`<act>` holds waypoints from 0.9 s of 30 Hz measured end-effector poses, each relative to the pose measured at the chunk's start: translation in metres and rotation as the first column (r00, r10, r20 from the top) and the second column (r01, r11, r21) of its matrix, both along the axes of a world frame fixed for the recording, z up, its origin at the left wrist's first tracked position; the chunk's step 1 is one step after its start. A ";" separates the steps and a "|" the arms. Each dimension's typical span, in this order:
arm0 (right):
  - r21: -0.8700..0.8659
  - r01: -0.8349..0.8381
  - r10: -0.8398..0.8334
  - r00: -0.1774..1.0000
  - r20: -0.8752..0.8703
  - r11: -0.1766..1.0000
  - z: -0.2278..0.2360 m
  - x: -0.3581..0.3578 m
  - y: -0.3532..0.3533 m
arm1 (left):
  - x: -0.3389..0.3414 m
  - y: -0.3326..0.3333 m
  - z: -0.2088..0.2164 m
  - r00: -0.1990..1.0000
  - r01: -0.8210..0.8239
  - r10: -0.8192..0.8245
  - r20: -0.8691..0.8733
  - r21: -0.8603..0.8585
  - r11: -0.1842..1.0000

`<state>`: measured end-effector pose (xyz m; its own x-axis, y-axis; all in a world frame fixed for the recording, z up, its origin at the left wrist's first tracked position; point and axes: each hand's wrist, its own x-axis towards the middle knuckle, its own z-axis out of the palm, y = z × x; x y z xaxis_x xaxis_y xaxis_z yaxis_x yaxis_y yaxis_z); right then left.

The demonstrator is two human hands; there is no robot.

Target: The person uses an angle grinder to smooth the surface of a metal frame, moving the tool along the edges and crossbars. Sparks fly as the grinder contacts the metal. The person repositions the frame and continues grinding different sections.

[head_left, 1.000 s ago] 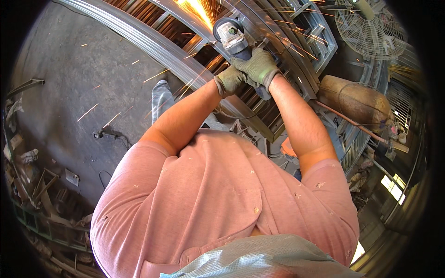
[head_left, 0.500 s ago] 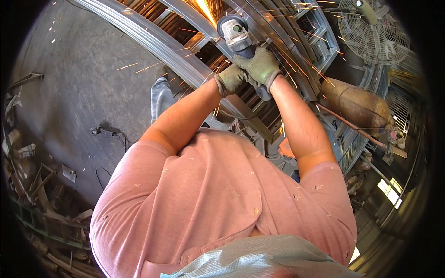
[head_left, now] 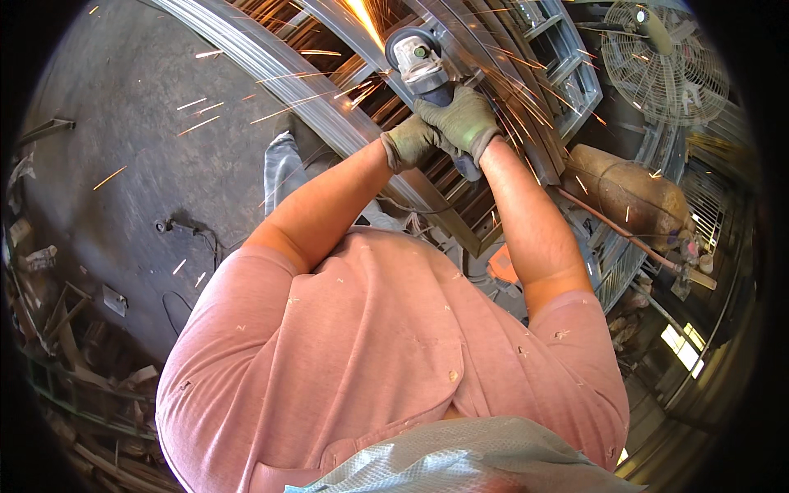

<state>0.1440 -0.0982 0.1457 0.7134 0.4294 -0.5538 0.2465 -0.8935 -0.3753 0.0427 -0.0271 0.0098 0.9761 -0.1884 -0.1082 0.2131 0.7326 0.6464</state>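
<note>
An angle grinder (head_left: 422, 59) with a pale head and dark body is held in both my gloved hands over a metal frame (head_left: 329, 57). Its disc, at the far end, touches or nearly touches the frame, and a bright stream of sparks shoots away from it. My right hand (head_left: 462, 117) wraps around the front of the grinder's body. Closer to me, my left hand (head_left: 408, 141) is closed around the tool, its fingers partly hidden by the right hand. The dark rear end (head_left: 468, 168) of the grinder shows below both hands.
Sparks fly across the frame and the grey floor (head_left: 164, 99). A caged fan (head_left: 664, 64) stands far right, with a rusty cylinder (head_left: 629, 185) below it. An orange object (head_left: 502, 264) lies by my right arm. At left, a small tool with a cord (head_left: 168, 226) rests on the floor.
The grinder and both hands keep nearly the same place. The surroundings shift slightly in view, and the sparks spread in a different pattern, with more over the floor at left.
</note>
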 end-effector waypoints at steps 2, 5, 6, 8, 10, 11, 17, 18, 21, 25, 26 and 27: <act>0.041 0.020 -0.022 0.999 0.037 0.999 -0.001 -0.001 0.000 | 0.001 0.001 0.002 0.997 -0.032 0.023 0.077 0.112 0.993; 0.054 -0.020 0.016 0.997 0.075 0.998 -0.003 -0.001 0.000 | -0.001 0.002 0.009 0.999 -0.029 0.029 0.014 0.032 0.999; 0.046 -0.038 0.033 0.994 0.101 0.998 -0.004 -0.001 -0.001 | -0.002 0.002 0.012 1.000 -0.027 0.028 0.008 -0.065 0.998; 0.080 0.015 -0.020 0.998 0.067 0.997 -0.007 0.000 -0.001 | -0.002 0.004 0.016 0.999 -0.047 0.047 0.000 -0.005 0.999; 0.071 0.028 -0.030 0.999 0.030 0.997 -0.009 0.001 -0.002 | -0.003 0.004 0.019 0.999 -0.046 0.046 -0.008 0.000 0.999; 0.053 0.010 -0.010 1.000 -0.002 0.999 -0.010 0.002 -0.003 | -0.003 0.004 0.019 0.999 -0.036 0.035 -0.037 -0.006 0.999; 0.070 -0.030 0.025 0.997 0.077 0.997 -0.014 0.004 -0.006 | 0.000 -0.001 0.008 0.999 -0.026 0.025 -0.032 -0.028 0.999; 0.068 -0.054 0.049 0.996 0.081 0.996 -0.013 0.004 -0.006 | 0.000 -0.002 0.007 0.999 -0.014 0.012 -0.049 -0.044 0.999; 0.073 -0.011 0.009 1.000 0.024 0.997 -0.009 0.004 -0.005 | 0.001 -0.005 0.006 0.996 -0.085 0.084 -0.018 -0.054 0.995; 0.179 -0.042 0.041 0.999 0.008 0.983 -0.005 0.004 -0.004 | -0.001 -0.005 0.012 0.996 -0.081 0.083 -0.023 0.066 0.995; 0.160 -0.048 0.048 0.999 0.006 0.986 -0.005 0.005 -0.004 | -0.002 -0.005 0.013 0.996 -0.089 0.090 -0.028 0.036 0.995; 0.150 -0.056 0.056 0.998 0.004 0.987 -0.005 0.005 -0.005 | -0.002 -0.005 0.015 0.995 -0.095 0.095 -0.030 0.011 0.995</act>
<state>0.1494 -0.1029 0.1409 0.6857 0.5469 -0.4803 0.2946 -0.8119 -0.5040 0.0410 -0.0322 0.0243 0.9857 -0.0940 -0.1399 0.1629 0.7442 0.6478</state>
